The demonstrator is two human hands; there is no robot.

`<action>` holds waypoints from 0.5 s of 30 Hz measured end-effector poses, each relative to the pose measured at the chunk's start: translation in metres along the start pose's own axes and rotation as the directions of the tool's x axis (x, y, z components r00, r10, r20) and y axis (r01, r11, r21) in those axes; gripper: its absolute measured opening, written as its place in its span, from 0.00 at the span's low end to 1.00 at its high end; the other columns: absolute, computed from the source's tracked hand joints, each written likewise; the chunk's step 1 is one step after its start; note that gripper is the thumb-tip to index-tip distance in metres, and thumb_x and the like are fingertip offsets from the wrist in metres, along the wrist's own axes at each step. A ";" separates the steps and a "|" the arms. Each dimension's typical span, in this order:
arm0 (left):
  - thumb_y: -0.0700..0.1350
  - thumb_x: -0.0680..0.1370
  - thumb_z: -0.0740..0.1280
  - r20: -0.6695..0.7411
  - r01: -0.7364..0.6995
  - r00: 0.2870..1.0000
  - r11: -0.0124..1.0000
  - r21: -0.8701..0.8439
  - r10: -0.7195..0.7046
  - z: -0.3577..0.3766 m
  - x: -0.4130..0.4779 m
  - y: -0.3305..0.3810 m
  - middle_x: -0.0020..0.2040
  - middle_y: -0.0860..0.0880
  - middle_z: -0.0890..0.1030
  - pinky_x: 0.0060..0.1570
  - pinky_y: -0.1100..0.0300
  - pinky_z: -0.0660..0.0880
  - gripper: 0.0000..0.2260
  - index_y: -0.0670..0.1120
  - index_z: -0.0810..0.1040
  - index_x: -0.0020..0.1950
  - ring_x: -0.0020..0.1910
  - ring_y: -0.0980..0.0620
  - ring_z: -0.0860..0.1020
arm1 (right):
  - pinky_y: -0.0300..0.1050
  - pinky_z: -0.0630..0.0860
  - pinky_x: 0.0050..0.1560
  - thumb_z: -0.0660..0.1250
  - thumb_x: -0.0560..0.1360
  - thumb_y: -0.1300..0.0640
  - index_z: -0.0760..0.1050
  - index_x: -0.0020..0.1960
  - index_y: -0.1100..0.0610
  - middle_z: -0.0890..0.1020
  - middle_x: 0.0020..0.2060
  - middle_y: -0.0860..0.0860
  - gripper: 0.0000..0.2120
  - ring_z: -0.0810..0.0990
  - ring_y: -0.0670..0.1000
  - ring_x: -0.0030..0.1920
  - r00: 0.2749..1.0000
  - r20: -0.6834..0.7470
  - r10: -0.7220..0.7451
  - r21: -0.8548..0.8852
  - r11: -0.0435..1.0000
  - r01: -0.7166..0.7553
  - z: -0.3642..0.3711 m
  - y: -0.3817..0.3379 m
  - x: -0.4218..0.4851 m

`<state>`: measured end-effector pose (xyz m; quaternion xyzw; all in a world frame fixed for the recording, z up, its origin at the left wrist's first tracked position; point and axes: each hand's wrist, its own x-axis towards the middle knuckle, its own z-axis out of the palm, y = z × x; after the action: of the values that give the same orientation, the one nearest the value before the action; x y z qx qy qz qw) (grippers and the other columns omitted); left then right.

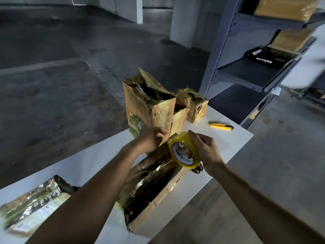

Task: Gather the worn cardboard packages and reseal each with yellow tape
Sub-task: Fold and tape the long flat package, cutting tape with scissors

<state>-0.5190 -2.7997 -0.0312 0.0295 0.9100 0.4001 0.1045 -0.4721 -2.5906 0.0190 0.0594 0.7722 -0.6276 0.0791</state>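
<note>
The right hand (204,150) is curled round a roll of yellow tape (182,161), with fingers over its glossy outer band and one digit tucked inside the white printed core. It holds the roll on edge just above the far end of the long carton (154,189). The left hand (152,139) grips that same far end, fingers bent over it. The long carton lies flat in the middle of the white table (233,147), its brown card creased, torn at the near corner and covered in wrinkled shiny tape. Just beyond stands a tall carton (149,106) with a green tree print and a ragged open top, with a small crumpled box (194,104) to its right. A yellow utility knife (221,126) lies far right, and black scissors (197,169) peek out from under the roll. A flat, blurred package (33,205) lies near left. A grey metal shelf (253,71) stands far right.
</note>
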 end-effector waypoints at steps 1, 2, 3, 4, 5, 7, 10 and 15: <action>0.37 0.81 0.59 0.021 -0.009 1.000 1.000 0.023 0.008 0.004 -0.006 -0.001 0.69 0.46 0.74 0.65 0.51 0.73 0.18 0.50 0.74 0.69 0.66 0.47 0.74 | 0.52 0.84 0.43 0.67 0.78 0.44 0.81 0.49 0.58 0.84 0.42 0.57 0.17 0.85 0.55 0.41 1.000 0.000 0.010 0.017 1.000 -0.010 0.000 0.001 0.000; 0.35 0.80 0.59 0.043 -0.002 0.999 0.998 0.061 0.000 0.007 -0.010 -0.003 0.71 0.45 0.72 0.66 0.51 0.73 0.20 0.50 0.72 0.71 0.67 0.46 0.73 | 0.48 0.83 0.40 0.66 0.78 0.44 0.81 0.48 0.56 0.84 0.42 0.54 0.15 0.85 0.52 0.39 1.000 0.003 0.013 0.035 0.999 -0.013 -0.001 0.002 0.000; 0.35 0.80 0.59 0.076 0.003 0.997 0.995 0.100 -0.010 0.009 -0.016 -0.001 0.73 0.46 0.70 0.66 0.51 0.73 0.23 0.51 0.70 0.73 0.68 0.45 0.72 | 0.43 0.81 0.36 0.66 0.79 0.45 0.80 0.47 0.53 0.84 0.40 0.52 0.13 0.84 0.50 0.38 1.000 0.009 0.009 0.049 0.999 -0.009 -0.001 0.003 0.001; 0.35 0.80 0.59 0.105 -0.004 0.994 0.992 0.124 -0.009 0.011 -0.020 -0.001 0.74 0.47 0.68 0.66 0.51 0.73 0.24 0.53 0.68 0.74 0.69 0.45 0.71 | 0.40 0.80 0.34 0.65 0.79 0.45 0.80 0.46 0.52 0.83 0.40 0.51 0.12 0.83 0.48 0.37 1.000 0.014 0.004 0.061 0.998 -0.004 -0.002 0.004 0.002; 0.38 0.81 0.59 0.129 -0.031 0.992 0.992 0.124 0.015 0.012 -0.026 0.002 0.75 0.49 0.67 0.67 0.51 0.73 0.23 0.55 0.67 0.74 0.69 0.45 0.70 | 0.39 0.79 0.33 0.65 0.79 0.45 0.80 0.46 0.52 0.83 0.40 0.51 0.12 0.83 0.47 0.36 1.000 0.025 -0.001 0.072 0.997 -0.001 -0.002 0.005 0.003; 0.52 0.80 0.64 0.129 -0.151 0.983 0.976 0.156 0.132 0.013 -0.039 0.007 0.73 0.52 0.67 0.70 0.48 0.70 0.22 0.56 0.67 0.74 0.70 0.47 0.69 | 0.39 0.79 0.33 0.65 0.78 0.44 0.81 0.47 0.53 0.84 0.42 0.52 0.13 0.84 0.49 0.39 0.999 0.054 -0.007 0.096 0.995 0.002 -0.001 0.006 0.007; 0.73 0.71 0.62 0.140 -0.289 0.957 0.860 0.419 0.254 0.023 -0.058 0.013 0.78 0.50 0.61 0.75 0.47 0.60 0.41 0.56 0.58 0.78 0.76 0.47 0.60 | 0.40 0.79 0.37 0.65 0.78 0.42 0.79 0.47 0.52 0.83 0.45 0.52 0.13 0.83 0.50 0.43 0.996 0.091 -0.010 0.134 0.991 -0.003 -0.001 0.007 0.011; 0.77 0.69 0.60 -0.010 -0.035 0.999 0.791 0.611 0.051 0.043 -0.067 0.021 0.82 0.51 0.43 0.75 0.43 0.53 0.50 0.56 0.42 0.81 0.80 0.46 0.46 | 0.46 0.83 0.46 0.70 0.67 0.32 0.75 0.63 0.57 0.83 0.52 0.54 0.35 0.84 0.52 0.50 0.981 0.189 0.042 0.242 0.966 -0.088 -0.004 0.014 0.016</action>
<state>-0.4453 -2.7632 -0.0332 0.0771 0.9908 0.0878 0.0685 -0.4854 -2.5838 0.0033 0.0366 0.6744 -0.7195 0.1618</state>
